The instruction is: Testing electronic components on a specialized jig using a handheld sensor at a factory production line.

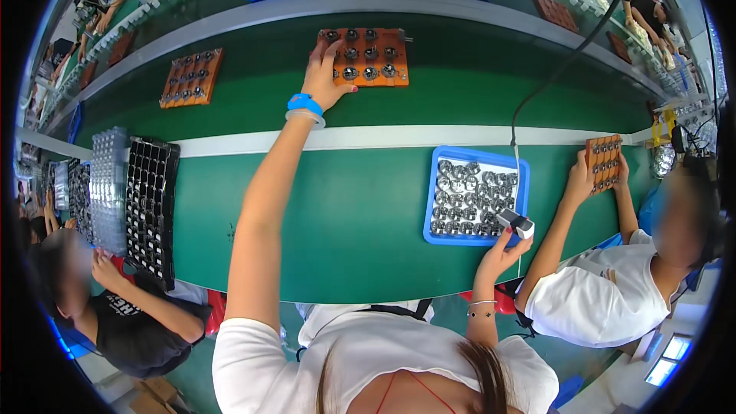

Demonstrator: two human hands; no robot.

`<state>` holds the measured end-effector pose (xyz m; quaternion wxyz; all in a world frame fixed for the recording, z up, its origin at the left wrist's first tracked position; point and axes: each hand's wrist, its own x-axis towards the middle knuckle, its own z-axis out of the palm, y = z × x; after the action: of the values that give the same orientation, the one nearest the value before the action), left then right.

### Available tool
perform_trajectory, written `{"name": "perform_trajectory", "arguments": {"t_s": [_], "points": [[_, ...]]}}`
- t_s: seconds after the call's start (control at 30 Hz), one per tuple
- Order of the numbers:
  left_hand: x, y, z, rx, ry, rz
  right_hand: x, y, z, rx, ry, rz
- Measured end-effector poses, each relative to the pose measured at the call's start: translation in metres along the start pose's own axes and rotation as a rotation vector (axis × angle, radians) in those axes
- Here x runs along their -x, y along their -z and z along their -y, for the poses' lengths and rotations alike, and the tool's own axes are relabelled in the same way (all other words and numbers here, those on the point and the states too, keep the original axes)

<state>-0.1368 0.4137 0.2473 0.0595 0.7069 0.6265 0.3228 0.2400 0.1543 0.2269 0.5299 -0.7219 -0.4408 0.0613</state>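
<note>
My left hand reaches far out over the green belt and grips the near left corner of an orange board. Fingers lie on top, thumb at its near edge. The board carries rows of small round metal parts. A blue band and a clear bangle sit on that wrist. My right hand is close to my body and holds a small white and black handheld tool. A dark cable runs up from the tool. The tool hovers at the near right corner of a blue tray filled with several metal rings.
A second orange board lies on the belt to the left. Black compartment trays stand at the left. A white strip divides belt and table. A person at the right holds another orange board. Another person sits at the left.
</note>
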Motion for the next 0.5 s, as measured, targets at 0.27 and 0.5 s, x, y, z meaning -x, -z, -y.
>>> {"name": "perform_trajectory", "arguments": {"t_s": [0.27, 0.5], "points": [[0.116, -0.067, -0.087, 0.396, -0.427, 0.203, 0.062, 0.007, -0.043, -0.067, -0.018, -0.054], [0.12, -0.064, -0.114, 0.643, -0.335, 0.637, 0.061, -0.019, -0.038, -0.386, -0.121, -0.07]]}}
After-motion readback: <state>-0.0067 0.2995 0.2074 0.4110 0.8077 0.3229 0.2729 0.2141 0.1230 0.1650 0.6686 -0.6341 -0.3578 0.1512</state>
